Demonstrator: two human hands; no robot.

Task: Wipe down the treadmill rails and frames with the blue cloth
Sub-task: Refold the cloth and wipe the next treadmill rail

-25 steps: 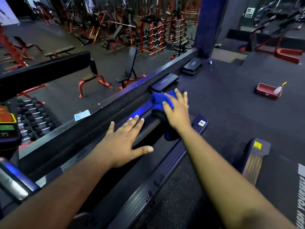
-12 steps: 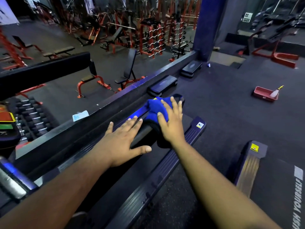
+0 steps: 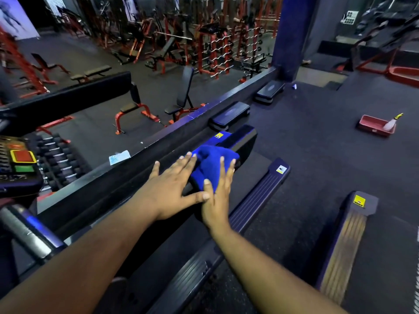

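Head cam: blue cloth (image 3: 212, 166) bunched on top of the black rail (image 3: 240, 141), near its far end. Right hand (image 3: 217, 196) flat on the cloth, fingers straight, pressing, not gripping. Left hand (image 3: 172, 189) spread flat on the rail just beside the cloth, fingertips touching it. Red tray (image 3: 374, 125) on the floor, well right of the rail.

Red tray (image 3: 374, 125) with a spray bottle (image 3: 391, 123) on the floor (image 3: 317, 141), weight benches (image 3: 181, 96) beyond the ledge (image 3: 158, 137).
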